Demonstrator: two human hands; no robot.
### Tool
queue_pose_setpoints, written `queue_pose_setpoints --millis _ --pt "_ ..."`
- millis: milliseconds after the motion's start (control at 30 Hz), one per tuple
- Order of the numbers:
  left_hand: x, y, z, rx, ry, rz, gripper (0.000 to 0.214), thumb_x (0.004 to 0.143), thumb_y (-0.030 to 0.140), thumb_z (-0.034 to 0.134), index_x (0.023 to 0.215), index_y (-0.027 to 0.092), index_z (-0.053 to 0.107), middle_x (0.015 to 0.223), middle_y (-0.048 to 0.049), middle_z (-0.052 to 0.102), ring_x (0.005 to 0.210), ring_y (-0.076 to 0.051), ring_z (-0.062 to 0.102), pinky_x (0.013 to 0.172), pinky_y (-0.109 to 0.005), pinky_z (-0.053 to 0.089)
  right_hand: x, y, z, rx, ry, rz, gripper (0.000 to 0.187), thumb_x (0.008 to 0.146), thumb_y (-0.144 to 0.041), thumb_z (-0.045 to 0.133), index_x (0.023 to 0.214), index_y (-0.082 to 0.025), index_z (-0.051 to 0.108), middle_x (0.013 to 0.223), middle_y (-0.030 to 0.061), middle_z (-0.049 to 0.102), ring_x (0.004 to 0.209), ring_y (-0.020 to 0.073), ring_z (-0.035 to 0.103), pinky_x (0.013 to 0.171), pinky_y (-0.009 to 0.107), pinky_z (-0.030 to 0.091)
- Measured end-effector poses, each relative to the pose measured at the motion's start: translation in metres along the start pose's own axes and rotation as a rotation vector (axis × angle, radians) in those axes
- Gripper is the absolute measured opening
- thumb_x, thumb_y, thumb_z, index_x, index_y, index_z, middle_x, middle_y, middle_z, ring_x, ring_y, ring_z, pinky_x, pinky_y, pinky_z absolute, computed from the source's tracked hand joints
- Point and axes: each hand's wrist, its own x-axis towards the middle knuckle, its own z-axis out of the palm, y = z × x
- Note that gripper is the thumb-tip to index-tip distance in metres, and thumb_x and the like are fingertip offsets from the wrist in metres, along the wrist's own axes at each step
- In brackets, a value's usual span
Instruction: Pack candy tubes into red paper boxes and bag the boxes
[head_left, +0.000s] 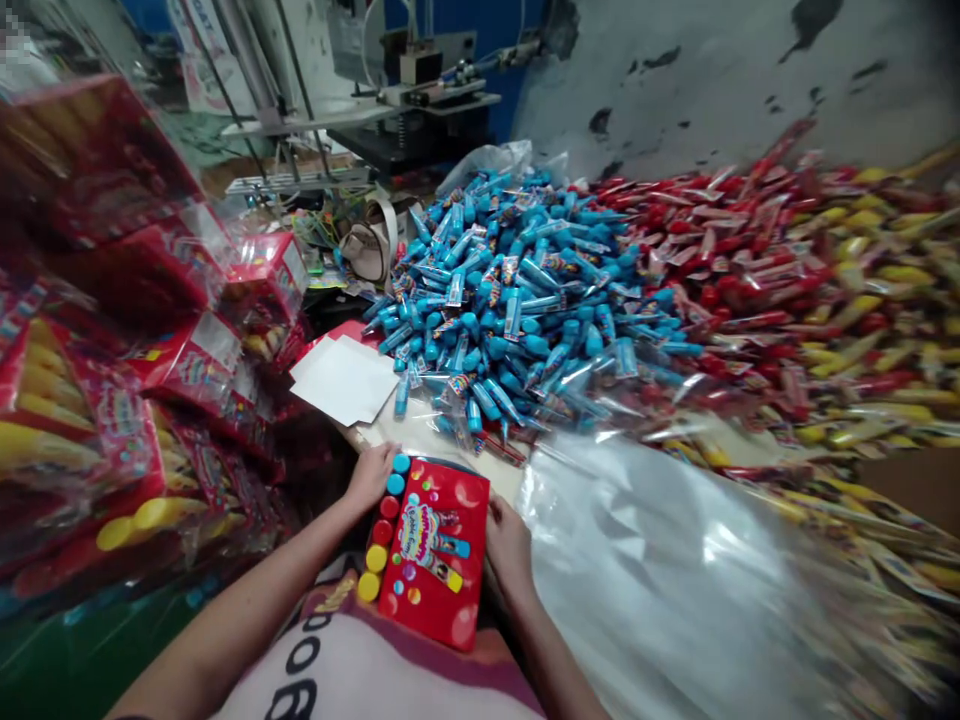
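Left hand point(369, 478), right hand point(508, 545) hold red candy box point(433, 552), apparently cardboard.

Even indoor light, soft shadows, glare on plastic sheeting point(660, 570); edges blurred, warped

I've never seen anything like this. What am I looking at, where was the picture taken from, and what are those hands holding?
This picture comes from a camera worn on a person's head, looking down, so you see roughly what they see. No robot is involved: those are the person's own arms. The left hand and right hand hold a red printed box with round blue, red and yellow caps along one edge. Ahead lies a big heap of blue tube packets, beside red packets and yellow packets. White card sheets lie near the hands, clear plastic sheeting lies to the right, and wrapped red boxes are stacked on the left.
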Motion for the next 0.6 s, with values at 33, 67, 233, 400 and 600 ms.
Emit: queue_pose_setpoints --millis 33,67,233,400,600 --pt "-0.002 0.001 -0.003 0.046 0.016 0.003 0.016 0.079 0.026 0.059 0.065 0.020 0.064 0.070 -0.0037 0.065 0.079 -0.022 0.058 0.071 -0.026 0.036 0.000 0.000 0.000 -0.050 -0.001 -0.018 0.028 0.079 -0.039 0.049 0.082 -0.019 0.069 0.084 0.0078 0.073 0.077 0.0234 0.065 0.069 0.029 0.045" --pt "-0.004 0.002 -0.006 0.086 0.030 0.003 0.013 0.077 0.025 0.060 0.066 0.021 0.064 0.070 -0.0038 0.065 0.078 -0.023 0.059 0.069 -0.026 0.035 0.000 0.000 0.001 -0.090 -0.001 -0.032 0.026 0.079 -0.037 0.049 0.081 -0.019 0.068 0.081 0.0070 0.072 0.074 0.0225 0.064 0.068 0.028 0.044" --pt "-0.011 -0.002 -0.009 0.175 0.048 0.029 0.014 0.079 0.023 0.058 0.067 0.022 0.065 0.068 -0.0046 0.067 0.069 -0.021 0.059 0.064 -0.026 0.033 -0.002 -0.004 0.009 -0.175 0.071 -0.129 0.022 0.079 -0.035 0.049 0.074 -0.021 0.065 0.081 0.0067 0.068 0.077 0.0202 0.059 0.070 0.027 0.041" --pt "-0.021 -0.006 -0.008 0.148 0.043 0.084 0.006 0.073 0.021 0.060 0.072 0.021 0.066 0.074 -0.0040 0.070 0.073 -0.022 0.061 0.065 -0.026 0.037 -0.007 -0.004 0.010 -0.221 0.042 -0.051 0.023 0.083 -0.039 0.046 0.069 -0.023 0.054 0.064 0.0015 0.061 0.059 0.0169 0.050 0.056 0.025 0.031" --pt "-0.031 -0.008 -0.015 0.125 0.007 0.129 0.018 0.067 0.024 0.066 0.085 0.020 0.067 0.076 -0.0039 0.071 0.072 -0.023 0.062 0.065 -0.027 0.040 -0.015 -0.007 0.002 -0.192 -0.012 -0.028 0.021 0.083 -0.042 0.046 0.073 -0.025 0.051 0.062 -0.0003 0.062 0.058 0.0176 0.053 0.054 0.025 0.032"
